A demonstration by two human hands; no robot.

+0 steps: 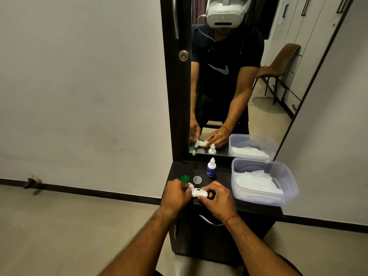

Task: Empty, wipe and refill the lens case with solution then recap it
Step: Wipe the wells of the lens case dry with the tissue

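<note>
Head view, sole view.

1. Solution bottle (211, 167): white, blue label, cap on, upright at the back of the dark counter (180, 169), just below the mirror (229, 92). Label text is too small to read.

2. Lens case (199, 193): white, held in front of the bottle at the counter's near edge. Only its middle and part of the right well show; both ends are covered by fingers. Whether the wells hold liquid cannot be told.

3. Left hand (176, 193): in front of and left of the bottle, fingers curled over the case's left end, gripping it. A small white scrap shows at the fingertips; tissue or case part, cannot tell.

4. Right hand (216, 198): in front of the bottle, thumb and forefinger pinching the right well. A red thread (232, 217) circles the wrist.

5. Green cap (184, 178) and clear cap (197, 179): on the counter, in front of and left of the bottle, apart from the case. The green cap is partly hidden by the left hand.

6. Plastic tub (289, 174): right of the bottle, translucent, no lid, holding white tissue (256, 182).

7. Drawer handle (210, 221): below the bottle, partly hidden by the right wrist.

8. The mirror repeats the hands, bottle and tub; detail there is blurred.
</note>
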